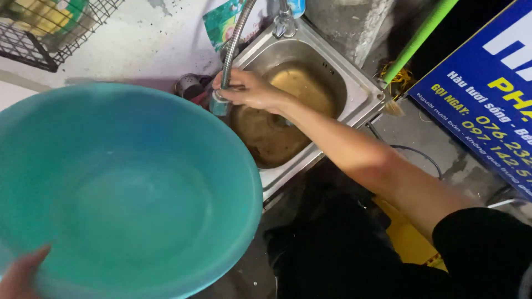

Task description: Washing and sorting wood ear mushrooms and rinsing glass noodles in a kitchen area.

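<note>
A large teal plastic basin fills the left of the view, tilted toward me. My left hand grips its near rim at the bottom left. My right hand reaches across and is closed around the end of a flexible metal faucet hose, just above the basin's far rim. Behind the hand is a small steel sink holding murky brown water.
A black wire rack with yellow items hangs on the wall at the top left. A green pole leans at the top right beside a blue sign. A yellow object lies on the dark floor below.
</note>
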